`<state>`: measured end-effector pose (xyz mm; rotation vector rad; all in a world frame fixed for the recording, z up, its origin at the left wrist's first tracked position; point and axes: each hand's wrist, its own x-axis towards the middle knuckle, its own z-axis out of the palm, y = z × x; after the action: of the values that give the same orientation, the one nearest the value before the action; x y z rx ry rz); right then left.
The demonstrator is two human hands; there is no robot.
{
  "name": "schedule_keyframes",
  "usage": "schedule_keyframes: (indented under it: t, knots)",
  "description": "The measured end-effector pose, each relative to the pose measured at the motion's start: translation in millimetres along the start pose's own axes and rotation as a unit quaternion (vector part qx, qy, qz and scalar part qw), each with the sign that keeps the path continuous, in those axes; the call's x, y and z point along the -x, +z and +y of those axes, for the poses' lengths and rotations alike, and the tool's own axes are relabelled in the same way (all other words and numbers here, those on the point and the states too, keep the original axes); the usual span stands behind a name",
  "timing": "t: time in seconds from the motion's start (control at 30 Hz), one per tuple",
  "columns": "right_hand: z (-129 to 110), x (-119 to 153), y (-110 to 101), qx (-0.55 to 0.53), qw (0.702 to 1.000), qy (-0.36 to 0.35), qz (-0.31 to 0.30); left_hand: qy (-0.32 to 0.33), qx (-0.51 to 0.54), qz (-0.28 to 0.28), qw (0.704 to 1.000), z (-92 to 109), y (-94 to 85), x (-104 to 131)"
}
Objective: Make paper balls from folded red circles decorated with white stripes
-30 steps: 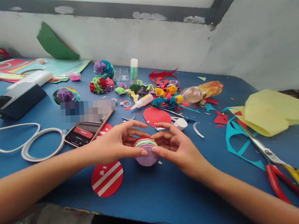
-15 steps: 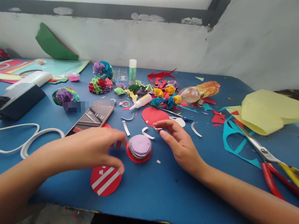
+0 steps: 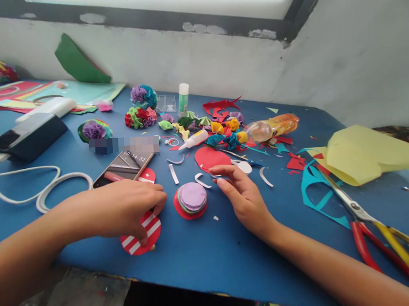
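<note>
My left hand (image 3: 127, 207) pinches a red paper circle (image 3: 145, 231) with white strips across it, tilted up off the blue table. The thumb lies on its face, and a fingertip shows below its edge. My right hand (image 3: 243, 196) rests on the table with fingers loosely curled and thumb apart. A small white sliver shows by its fingertips; I cannot tell whether they touch it. Between my hands sits a stack of round paper pieces (image 3: 192, 197), lilac on top and red at the bottom. A large red paper piece (image 3: 212, 159) lies beyond my right fingertips.
Near my left hand are a phone (image 3: 124, 165) and a white cable (image 3: 60, 179). Scissors (image 3: 360, 211) lie at right by cut blue paper (image 3: 309, 197). Farther back are a glue stick (image 3: 183, 100), a glue bottle (image 3: 194, 139), a plastic bottle (image 3: 271, 127) and ruffled paper balls (image 3: 141, 116).
My left hand has closed on the striped red circle and lifted its edge, drawing it slightly left and up. My right hand has stayed nearly still.
</note>
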<state>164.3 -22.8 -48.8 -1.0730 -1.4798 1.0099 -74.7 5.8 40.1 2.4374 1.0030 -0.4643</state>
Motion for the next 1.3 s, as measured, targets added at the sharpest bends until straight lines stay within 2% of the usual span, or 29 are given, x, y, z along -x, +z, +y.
schedule_keyframes:
  t: [0.13,0.2,0.3,0.37,0.43,0.53,0.7,0.8,0.87,0.9,1.0,1.1,1.17,1.3]
  knots:
    - [-4,0,-1,0.024,0.999,-0.036,0.006,-0.045,0.059,-0.037,0.997,1,-9.5,0]
    - [-13,1,-3,0.035,0.997,-0.069,0.003,-0.029,0.124,-0.038,0.991,3,-13.0,-3]
    - [-34,6,-5,0.037,0.995,-0.073,-0.053,0.024,0.237,0.031,0.971,12,-16.3,-9]
    - [-46,9,-5,0.018,0.993,-0.017,-0.112,0.046,0.314,0.093,0.944,22,-17.3,-14]
    - [-54,12,-5,-0.011,0.989,0.041,-0.139,0.055,0.38,0.14,0.913,32,-17.5,-19]
    - [-54,13,-7,-0.052,0.991,0.068,-0.107,0.047,0.448,0.17,0.876,44,-15.9,-25]
    - [-44,9,-16,-0.076,0.996,0.041,-0.019,0.05,0.503,0.224,0.833,54,-8.2,-35]
    - [-40,8,-19,-0.069,0.996,0.034,-0.035,0.05,0.524,0.261,0.81,58,-3.3,-42]
    - [-36,9,-20,-0.044,0.998,0.019,-0.037,0.04,0.527,0.27,0.805,61,-0.7,-46]
    - [-34,9,-21,-0.02,1.0,0.0,-0.018,0.034,0.526,0.273,0.805,63,0.5,-47]
    - [-29,10,-26,0.098,0.988,-0.109,0.054,0.016,0.519,0.278,0.808,65,3.8,-51]
    - [-28,10,-32,0.185,0.964,-0.188,0.041,0.004,0.504,0.283,0.816,67,7.0,-54]
    - [-30,10,-33,0.188,0.962,-0.195,0.019,0.0,0.491,0.281,0.825,67,9.0,-55]
    - [-35,12,-31,0.151,0.974,-0.166,-0.011,0.022,0.443,0.283,0.85,68,12.2,-54]
